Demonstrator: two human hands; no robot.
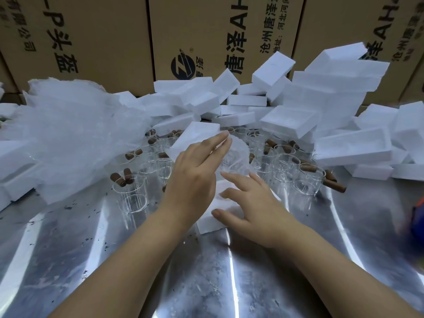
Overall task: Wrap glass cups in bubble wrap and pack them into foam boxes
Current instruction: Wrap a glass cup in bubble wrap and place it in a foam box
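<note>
1. The blue-and-orange object (416, 216) at 3 o'clock is blurred and cut off by the frame edge. It cannot be identified.
2. The left hand (195, 173) reaches toward 12 o'clock. Its fingers (218, 141) are straight and close together, with the tips against the bubble-wrapped cup (237, 154) and the tilted foam slab (195, 136). The thumb is hidden behind the palm.
3. The foam box (211, 223) lies at the centre of the metal table (206, 271) and is largely covered by the right hand (252, 203), so its interior is not visible. That hand's fingers are spread and slightly bent. The thumb presses on the near wall, and nothing is gripped.
4. The bubble-wrapped cup sits between the two hands, just beyond the foam box. Whether its base is inside the box cannot be told.
5. Glass cups (133, 193) stand mouth-up from 10 to 2 o'clock. Several contain brown cylinders (119, 180), and other cylinders lie loose.
6. A bubble wrap pile (75, 134) lies at 10 o'clock. A heap of foam boxes (332, 88) runs from 12 to 3 o'clock, with printed cartons (91, 31) behind.
</note>
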